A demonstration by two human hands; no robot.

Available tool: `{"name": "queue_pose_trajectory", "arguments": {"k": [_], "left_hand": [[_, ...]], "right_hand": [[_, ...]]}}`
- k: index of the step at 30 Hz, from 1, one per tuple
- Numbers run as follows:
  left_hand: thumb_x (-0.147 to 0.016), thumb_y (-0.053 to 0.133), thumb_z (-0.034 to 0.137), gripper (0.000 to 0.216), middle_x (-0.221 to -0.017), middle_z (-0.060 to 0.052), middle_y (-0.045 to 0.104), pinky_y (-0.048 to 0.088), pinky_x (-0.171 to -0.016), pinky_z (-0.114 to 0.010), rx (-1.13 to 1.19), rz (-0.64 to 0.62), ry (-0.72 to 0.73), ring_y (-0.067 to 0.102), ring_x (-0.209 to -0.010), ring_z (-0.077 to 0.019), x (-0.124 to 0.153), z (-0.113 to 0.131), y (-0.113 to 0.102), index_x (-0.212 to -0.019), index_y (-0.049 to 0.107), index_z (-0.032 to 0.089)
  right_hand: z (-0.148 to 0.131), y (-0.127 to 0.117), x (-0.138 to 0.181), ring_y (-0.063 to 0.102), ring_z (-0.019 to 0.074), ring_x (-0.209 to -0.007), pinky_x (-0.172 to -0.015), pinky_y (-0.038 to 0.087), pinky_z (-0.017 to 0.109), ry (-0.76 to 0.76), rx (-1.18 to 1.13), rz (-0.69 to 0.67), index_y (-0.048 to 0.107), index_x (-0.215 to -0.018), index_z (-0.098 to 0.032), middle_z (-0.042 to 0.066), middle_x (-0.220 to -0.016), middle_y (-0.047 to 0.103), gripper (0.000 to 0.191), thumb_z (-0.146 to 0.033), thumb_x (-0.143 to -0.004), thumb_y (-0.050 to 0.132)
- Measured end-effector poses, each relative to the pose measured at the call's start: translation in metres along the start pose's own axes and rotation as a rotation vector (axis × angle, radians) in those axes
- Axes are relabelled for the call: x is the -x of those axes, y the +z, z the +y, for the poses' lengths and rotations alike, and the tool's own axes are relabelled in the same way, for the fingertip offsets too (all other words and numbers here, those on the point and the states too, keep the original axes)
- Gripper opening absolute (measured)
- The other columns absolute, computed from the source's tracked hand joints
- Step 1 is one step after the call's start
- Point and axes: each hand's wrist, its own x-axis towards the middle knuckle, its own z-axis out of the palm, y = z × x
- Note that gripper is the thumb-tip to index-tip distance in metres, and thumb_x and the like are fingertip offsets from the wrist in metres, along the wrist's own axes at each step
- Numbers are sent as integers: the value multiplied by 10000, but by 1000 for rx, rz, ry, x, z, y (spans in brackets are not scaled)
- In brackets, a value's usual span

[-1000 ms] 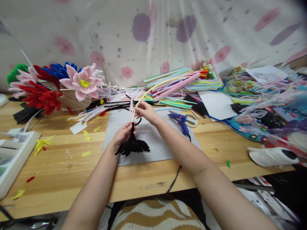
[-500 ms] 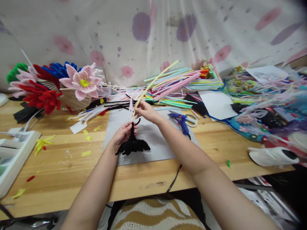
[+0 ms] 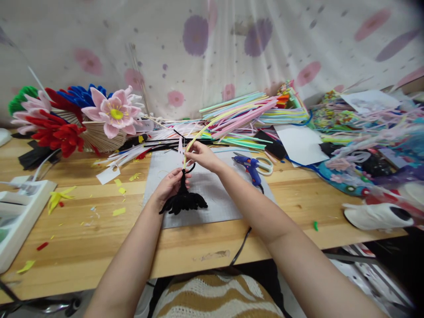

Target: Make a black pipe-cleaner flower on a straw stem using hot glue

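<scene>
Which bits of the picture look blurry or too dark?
In the head view, the right-hand pile looks smeared; the black flower is so dark its petals blend; the top right corner fades to black; the big pink flower looks clearer.

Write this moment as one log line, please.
left hand: holds black flower | right hand: pinches yellow strip | glue gun: on mat

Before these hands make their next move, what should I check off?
1. Left hand gripping the black flower: ok, held at its narrow neck.
2. Right hand holding the yellow strip: ok, pinched in the fingers.
3. Strip firmly fixed to the flower: cannot tell; they meet at the neck.
4. Glue gun set down: ok, lying on the grey mat.
5. Glue gun's heat: cannot tell.
6. Scissors uncovered: not ok, partly hidden by the glue gun.
</scene>
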Motion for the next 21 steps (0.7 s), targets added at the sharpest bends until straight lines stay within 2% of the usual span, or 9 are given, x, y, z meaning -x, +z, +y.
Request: {"name": "queue_pose_trajectory", "arguments": {"k": [6,16,21], "left_hand": [[-697,663,194,164,-710,-36,650,504,-498,-212,-1,-19,-7,579,-534,-91,1,0,2,-826,609,109],[-676,682,200,165,-672,-27,634,492,-502,-209,17,-35,10,548,-508,-76,2,1,3,-799,636,100],[-669,683,177,184,-670,-21,627,503,-508,-218,15,-39,-6,552,-515,-81,1,1,2,-831,640,101]], "right_hand": [[2,-3,2,576,73,-582,-483,509,194,68,-13,-9,476,-763,-151,-43,-654,529,162,-172,-687,618],[1,-1,6,584,77,-523,-483,518,198,155,-76,-131,488,-736,-136,-35,-578,570,217,-216,-664,676],[0,-1,6,582,83,-502,-486,528,226,144,-69,-107,463,-741,-143,-40,-571,568,244,-224,-661,679]]}}
